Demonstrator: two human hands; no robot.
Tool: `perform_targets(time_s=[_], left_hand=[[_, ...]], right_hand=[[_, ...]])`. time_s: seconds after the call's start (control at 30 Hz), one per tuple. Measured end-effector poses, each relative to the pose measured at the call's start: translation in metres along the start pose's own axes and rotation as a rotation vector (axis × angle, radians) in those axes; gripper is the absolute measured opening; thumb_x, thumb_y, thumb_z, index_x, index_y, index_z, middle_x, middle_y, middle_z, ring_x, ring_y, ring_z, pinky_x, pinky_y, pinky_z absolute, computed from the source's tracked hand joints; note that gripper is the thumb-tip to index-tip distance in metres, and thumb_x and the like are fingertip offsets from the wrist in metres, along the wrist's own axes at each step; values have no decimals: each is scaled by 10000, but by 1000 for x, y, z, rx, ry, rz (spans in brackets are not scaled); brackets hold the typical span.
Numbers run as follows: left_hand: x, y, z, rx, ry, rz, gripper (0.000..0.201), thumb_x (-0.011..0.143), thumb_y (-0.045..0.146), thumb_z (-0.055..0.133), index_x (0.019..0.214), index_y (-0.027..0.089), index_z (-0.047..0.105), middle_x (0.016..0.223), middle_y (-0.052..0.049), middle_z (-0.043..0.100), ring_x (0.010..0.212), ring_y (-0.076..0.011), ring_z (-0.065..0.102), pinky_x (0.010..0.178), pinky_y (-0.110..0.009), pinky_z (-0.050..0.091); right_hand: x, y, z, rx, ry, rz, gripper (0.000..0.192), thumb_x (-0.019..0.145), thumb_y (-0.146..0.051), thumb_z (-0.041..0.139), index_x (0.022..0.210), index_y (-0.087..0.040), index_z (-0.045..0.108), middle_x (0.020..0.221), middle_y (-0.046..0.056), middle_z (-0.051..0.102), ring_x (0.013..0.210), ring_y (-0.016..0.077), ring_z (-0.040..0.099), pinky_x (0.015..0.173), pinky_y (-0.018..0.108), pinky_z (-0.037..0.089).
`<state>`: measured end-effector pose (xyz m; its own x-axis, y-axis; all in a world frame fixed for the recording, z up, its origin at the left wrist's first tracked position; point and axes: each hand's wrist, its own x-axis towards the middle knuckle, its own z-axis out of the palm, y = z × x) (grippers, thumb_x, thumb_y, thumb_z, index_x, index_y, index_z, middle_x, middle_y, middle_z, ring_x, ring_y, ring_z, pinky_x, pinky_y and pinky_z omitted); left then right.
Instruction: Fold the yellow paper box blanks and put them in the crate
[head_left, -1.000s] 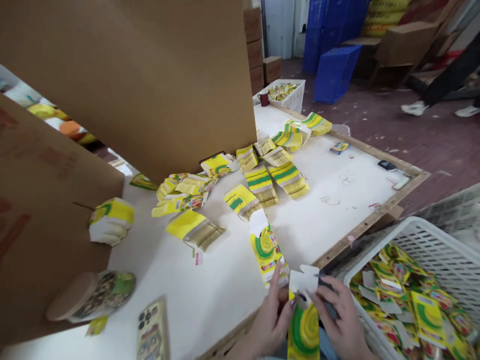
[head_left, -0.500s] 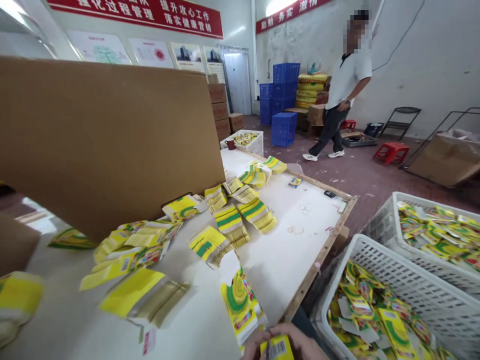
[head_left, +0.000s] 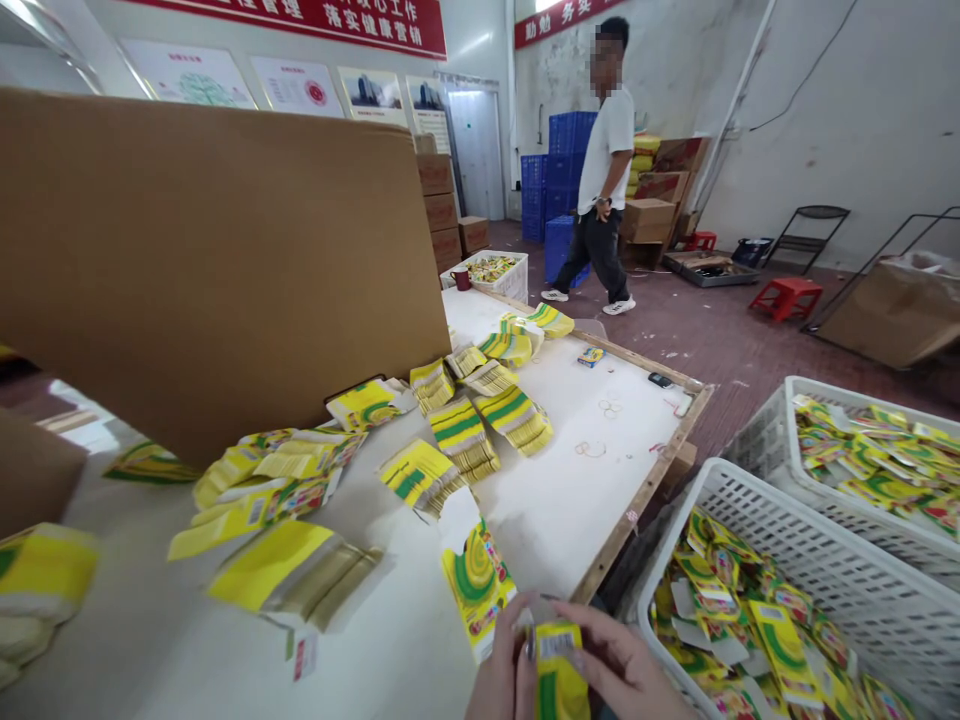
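At the bottom of the head view, a yellow and green carton (head_left: pixel 562 692) with a barcode on its upper part is held upright between both hands. My left hand (head_left: pixel 504 672) grips its left side, fingers bent near the top. From the right, my right hand (head_left: pixel 619 662) closes on it, with fingertips across the top and on the front. Just beyond my left hand lies another printed yellow carton (head_left: pixel 478 580) with a white flap. Further up the white table (head_left: pixel 577 500) are bundles of flat yellow cartons (head_left: pixel 459 435).
A large cardboard box (head_left: pixel 225 270) stands at the table's left. White baskets (head_left: pixel 720 480) full of yellow cartons stand to the right, below the wooden table edge (head_left: pixel 637 490). A person (head_left: pixel 604 170) walks on the floor beyond, near blue crates (head_left: pixel 571 140) and a red stool (head_left: pixel 786 298).
Both hands have risen slightly with the carton, showing more of it and its barcode. The person in the background has walked to the left.
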<state>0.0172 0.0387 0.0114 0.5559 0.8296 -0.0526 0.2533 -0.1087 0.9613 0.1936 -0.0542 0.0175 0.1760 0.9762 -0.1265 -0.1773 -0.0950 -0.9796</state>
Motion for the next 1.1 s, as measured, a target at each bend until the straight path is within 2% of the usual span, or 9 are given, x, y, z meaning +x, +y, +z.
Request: perform_targets(time_s=[0.07,0.1,0.17,0.23,0.37,0.57,0.8,0.97,1.1], left_hand=[[23,12,-22,176,-35,133,520,994,594,450,1314,250,674,986,-117,783,894,-285,746,871,-425,636],[37,17,-35,281,29,193,474,1004,554,461,1316,262,668,998,-108,771,882,-278,737,850,-431,633],[69,20,-63,482,228,334,471,967,556,540,1278,229,671,1183,-146,733,1112,-328,691,994,-520,573],[99,13,-86,632,367,359,559,904,601,613,1287,195,650,1276,-177,693,1237,-379,626,1053,-597,516],[135,-10,-104,691,310,250,496,821,603,692,1094,189,696,1040,-120,748,1001,-335,687,905,-517,572],[142,-12,-107,574,274,204,451,901,617,556,822,199,705,789,-63,750,780,-246,693,769,-370,561],[138,-15,-122,653,281,309,380,985,516,481,958,230,730,967,-70,834,793,-236,781,772,-336,598],[128,-14,-130,806,329,409,399,1021,494,473,1149,235,747,971,-81,843,785,-244,801,726,-308,605],[118,0,-126,641,445,496,420,1004,542,522,1109,216,765,1026,-99,839,700,-201,792,613,-266,613]], right_hand=[[-1,6,-21,-120,234,-58,548,934,-629,603,1301,-240,721,1299,141,754,1191,286,727,1021,426,594],[-3,7,-37,-208,367,-96,539,954,-623,562,1302,-239,712,1293,143,754,1161,284,738,984,415,617],[-6,7,-78,-475,634,-176,546,981,-621,472,1307,-243,694,1269,151,752,1083,297,755,913,427,646],[-10,5,-117,-843,814,-225,595,981,-644,421,1339,-237,667,1237,173,743,1063,345,742,917,508,633],[-14,5,-154,-1346,929,-351,730,985,-686,372,1441,-144,551,1301,238,676,1188,429,662,996,629,554],[4,16,-119,-1339,804,-440,536,1040,-542,413,1446,-204,503,1349,170,669,1223,338,667,998,523,578],[32,7,-74,-1215,660,-549,449,1044,-413,475,1454,-231,497,1360,138,684,1222,301,681,1007,509,591],[40,6,-59,-1186,629,-577,459,1035,-400,501,1466,-244,505,1382,134,678,1247,320,673,1035,549,582],[41,1,-51,-1107,593,-622,450,1026,-371,535,1460,-253,517,1350,125,698,1223,308,692,1035,538,590]])
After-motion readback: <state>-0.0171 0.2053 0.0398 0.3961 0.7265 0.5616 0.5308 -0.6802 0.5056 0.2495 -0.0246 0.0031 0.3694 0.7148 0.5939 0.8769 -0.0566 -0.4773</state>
